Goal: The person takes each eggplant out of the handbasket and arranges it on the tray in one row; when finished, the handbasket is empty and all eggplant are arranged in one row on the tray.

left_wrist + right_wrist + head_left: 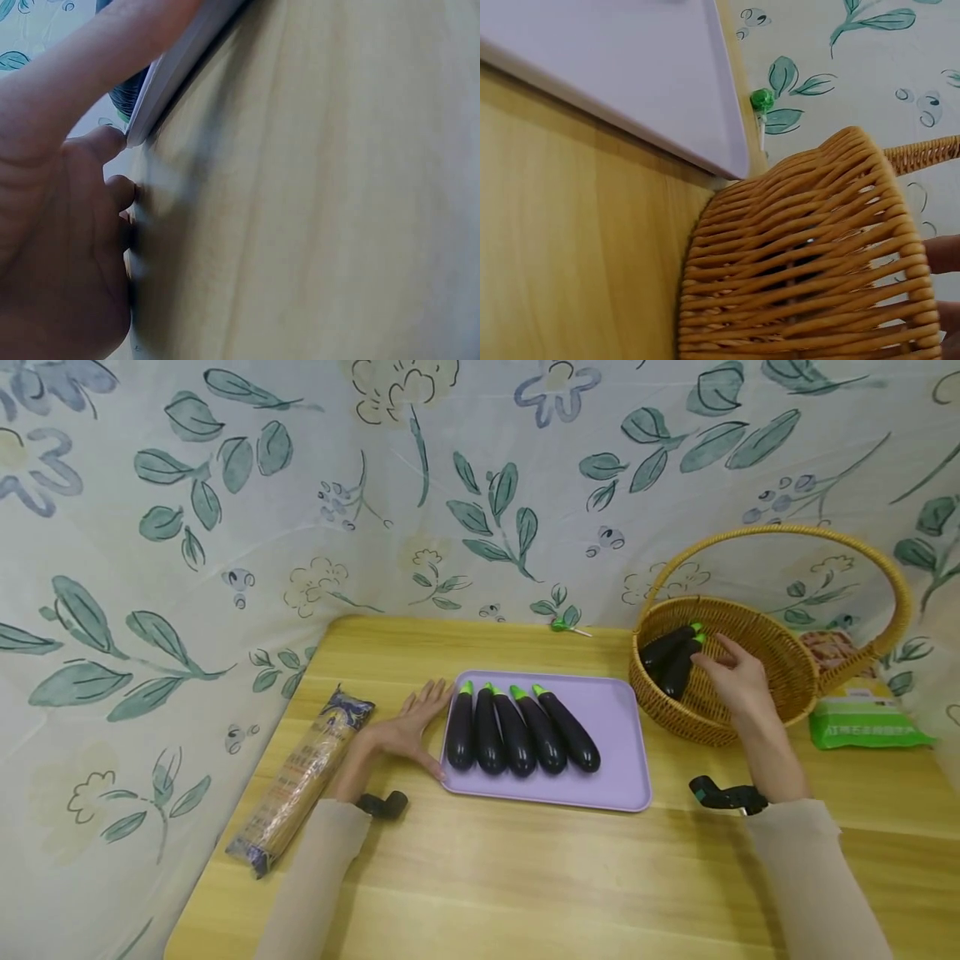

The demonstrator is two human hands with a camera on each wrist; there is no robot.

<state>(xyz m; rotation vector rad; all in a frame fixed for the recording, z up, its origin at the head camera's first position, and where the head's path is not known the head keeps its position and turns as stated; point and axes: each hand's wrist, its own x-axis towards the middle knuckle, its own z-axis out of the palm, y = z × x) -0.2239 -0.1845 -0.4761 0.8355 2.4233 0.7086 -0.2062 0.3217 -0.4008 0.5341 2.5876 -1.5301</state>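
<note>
Five dark purple eggplants with green stems, among them an eggplant [517, 737], lie side by side on the left and middle of a lilac tray [618, 735]. My left hand [408, 727] is spread at the tray's left edge, thumb and a fingertip touching the rim. In the left wrist view the tray's edge [176, 71] is beside these fingers. Inside a wicker basket [772, 681], two more eggplants lean together, one being the nearer eggplant [681, 670]. My right hand [738, 681] reaches over the basket, parted thumb and fingers beside this eggplant's stem end. The right wrist view hides the fingertips.
A long clear packet of noodles [300, 781] lies left of my left hand. Behind the tray is a green lollipop [561, 625]. Right of the basket lies a green and yellow packet [866, 720]. The basket's tall handle [780, 529] arches above; patterned cloth [487, 460] hangs behind.
</note>
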